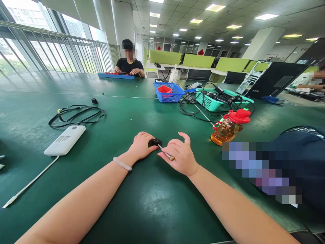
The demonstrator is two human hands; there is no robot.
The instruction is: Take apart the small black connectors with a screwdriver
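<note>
My left hand (142,145), with a pale bangle (122,164) at its wrist, is closed on a small black object (155,142) resting at the middle of the green table. Between the thumb and fingers of my right hand (179,152) is a thin tool (167,155) with a silvery shaft and a brownish end. The tool's far tip meets the top of the black object. My right little finger is raised. Fine details of the black object are too small to make out.
On the green table (122,210) are a white power bank (65,140) with cables, a blue basket (169,97), a teal basket (214,105) of black cables, a red-lidded bottle (225,130) and dark fabric (302,162). A person (130,64) sits across.
</note>
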